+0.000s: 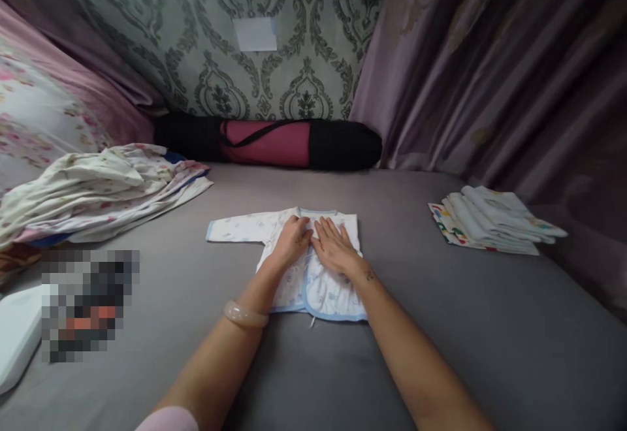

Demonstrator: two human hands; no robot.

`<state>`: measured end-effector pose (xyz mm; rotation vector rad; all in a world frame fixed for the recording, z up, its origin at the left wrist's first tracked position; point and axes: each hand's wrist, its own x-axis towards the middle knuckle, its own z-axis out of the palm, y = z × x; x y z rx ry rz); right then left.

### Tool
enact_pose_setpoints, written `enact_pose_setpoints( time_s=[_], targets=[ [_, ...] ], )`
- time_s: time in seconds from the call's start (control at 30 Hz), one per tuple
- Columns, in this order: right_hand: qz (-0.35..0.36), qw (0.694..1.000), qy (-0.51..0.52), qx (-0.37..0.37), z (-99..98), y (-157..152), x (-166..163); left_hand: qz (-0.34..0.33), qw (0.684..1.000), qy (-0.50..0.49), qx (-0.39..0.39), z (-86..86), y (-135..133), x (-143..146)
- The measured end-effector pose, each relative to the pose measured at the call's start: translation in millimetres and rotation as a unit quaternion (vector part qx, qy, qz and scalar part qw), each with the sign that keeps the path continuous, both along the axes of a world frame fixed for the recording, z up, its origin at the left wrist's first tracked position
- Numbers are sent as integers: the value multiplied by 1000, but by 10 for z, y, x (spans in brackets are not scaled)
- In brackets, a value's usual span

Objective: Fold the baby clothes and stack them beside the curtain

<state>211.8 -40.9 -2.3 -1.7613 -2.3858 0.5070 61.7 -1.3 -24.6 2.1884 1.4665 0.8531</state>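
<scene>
My right grip [336, 245] lies flat, fingers apart, on small shirt [326, 290]; my left grip [294, 240] touches it too, cannot tell if pinching. Shirt on grey bed [490, 313].

Grey-green patterned wallpaper [191, 46], mauve curtains [460, 72], grey sheet [416, 326], dim light

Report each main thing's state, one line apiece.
Small white printed cloth shirt with blue edging: spread out, one sleeve extended, other not visible.
Left hand: resting on shirt.
Right hand: open, palm down on shirt.
Pale round bangle: worn.
White rectangular printed cloths: folded, stacked.
Pale floral cloth heap: rumpled.
Black-and-magenta cylindrical fabric bag: lying on its side.
Purple fabric curtains: hanging in folds.
Grey fabric sheet: spread flat.
</scene>
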Motion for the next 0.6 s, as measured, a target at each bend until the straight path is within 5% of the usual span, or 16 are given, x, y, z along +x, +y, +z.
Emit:
enact_pose_setpoints(
  time_s=[0.6],
  targets=[
    [-211, 973, -93, 23, -60, 55, 163, -22, 998, 47, 27, -39, -37, -58]
  ],
)
